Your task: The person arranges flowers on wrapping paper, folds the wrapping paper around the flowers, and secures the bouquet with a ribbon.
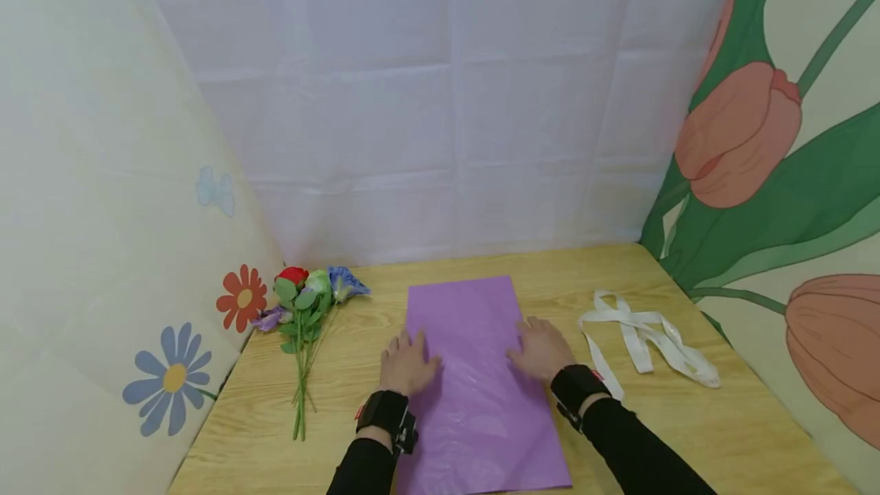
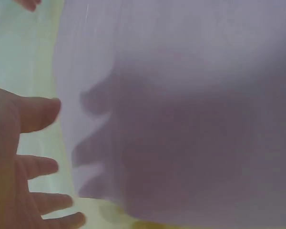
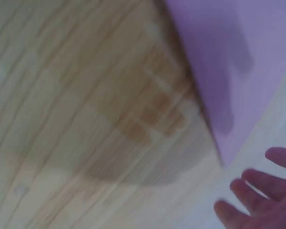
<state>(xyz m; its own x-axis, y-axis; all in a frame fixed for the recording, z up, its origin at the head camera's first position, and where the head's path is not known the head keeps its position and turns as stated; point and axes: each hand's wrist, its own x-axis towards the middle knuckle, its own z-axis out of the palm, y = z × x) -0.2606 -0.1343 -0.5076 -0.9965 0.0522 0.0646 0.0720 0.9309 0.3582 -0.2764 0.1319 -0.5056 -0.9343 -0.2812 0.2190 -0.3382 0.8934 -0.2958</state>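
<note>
A purple sheet of wrapping paper (image 1: 474, 403) lies lengthwise on the wooden table, its surface slightly crinkled and shiny. At its left edge is my left hand (image 1: 407, 363), fingers spread and pointing away from me. My right hand (image 1: 541, 350) is at the right edge with its fingers extended too. In the left wrist view the fingers of the left hand (image 2: 28, 167) are apart and cast a shadow on the paper (image 2: 181, 119). In the right wrist view the right hand (image 3: 262, 195) has nothing between its fingers, near a corner of the paper (image 3: 219, 71).
On the left of the table (image 1: 234, 434) lies a small bunch of artificial flowers (image 1: 305, 319) with red, green, blue and purple blooms. A loose white ribbon (image 1: 639, 331) lies at the right. A white cloth (image 1: 426, 113) hangs behind; flower-printed panels flank both sides.
</note>
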